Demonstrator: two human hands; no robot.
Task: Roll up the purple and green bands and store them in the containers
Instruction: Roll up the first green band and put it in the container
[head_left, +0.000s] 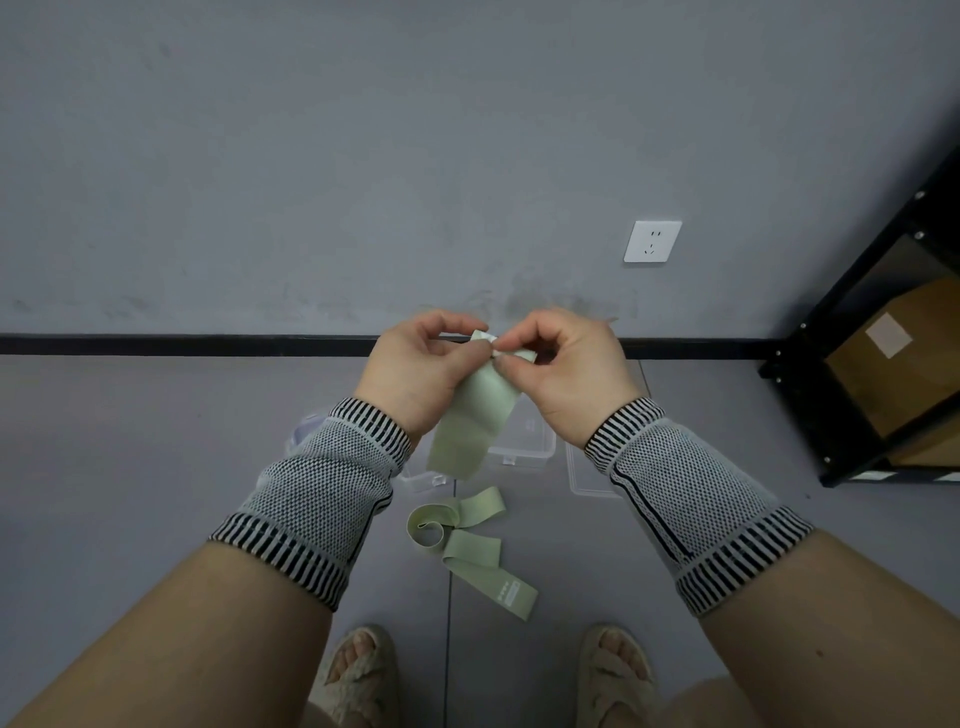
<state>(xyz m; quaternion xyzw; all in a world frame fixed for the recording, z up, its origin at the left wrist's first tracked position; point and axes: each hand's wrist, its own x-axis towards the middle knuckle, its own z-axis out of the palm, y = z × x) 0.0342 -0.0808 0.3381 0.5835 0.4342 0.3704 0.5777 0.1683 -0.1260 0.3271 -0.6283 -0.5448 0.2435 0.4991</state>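
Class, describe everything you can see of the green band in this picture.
The green band is a pale sage strip of flat, matte, stretchy-looking material. Its top end is pinched between the left hand and the right hand, where a small roll seems to be starting. From there it hangs down in front of the clear containers, then trails onto the grey floor in loose loops and folds. Its far end, lying flat, bears a small printed mark too small to read.

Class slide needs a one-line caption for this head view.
Both hands, left hand and right hand, pinch the green band top end above clear containers.
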